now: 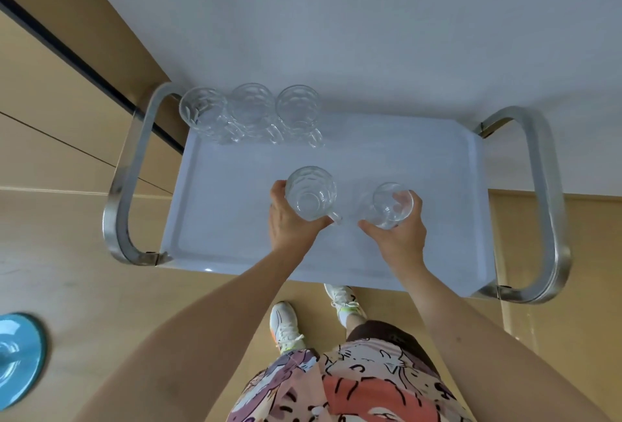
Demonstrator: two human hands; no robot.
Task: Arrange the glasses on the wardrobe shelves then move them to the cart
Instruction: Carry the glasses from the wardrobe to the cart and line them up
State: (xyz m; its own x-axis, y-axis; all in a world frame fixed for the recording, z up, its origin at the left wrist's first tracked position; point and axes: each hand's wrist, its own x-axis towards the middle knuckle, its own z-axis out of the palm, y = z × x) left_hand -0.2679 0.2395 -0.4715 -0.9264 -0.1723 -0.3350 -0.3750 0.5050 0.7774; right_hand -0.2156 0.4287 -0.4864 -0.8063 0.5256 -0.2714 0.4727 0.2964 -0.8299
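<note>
Left hand (292, 223) wraps the side of a clear handled glass mug (311, 193), fingers curled round the body, handle pointing toward the near edge of the cart tray (235, 236). Right hand (399, 236) grasps a second glass mug (392, 204) the same way, palm against its wall. Both mugs are held over the middle of the tray; cannot tell whether their bases touch it.

Three more mugs stand in a row at the tray's far-left corner: left mug (202, 110), middle mug (252, 107), right mug (298, 108), just beside one another, handles turned toward the near edge.

Handling, as judged: dimpled pressed glass, rigid, brittle, fairly weighty for its size, smooth and likely slippery on a bare palm. The handle is the surest hold; a body grip works but needs firm fingers. Set down gently, since glass against glass in that tight row could chip.

Hard to make out: transparent walls blur into the pale tray, so rims and bases are uncertain. Fingers behind each held mug are hidden. The cart's lower tiers lie out of sight under the tray; its steel side rail (128, 186) is partly visible. The wardrobe shelves are not shown. A blue round object (23, 354) at the lower left is cut off, unidentifiable.
</note>
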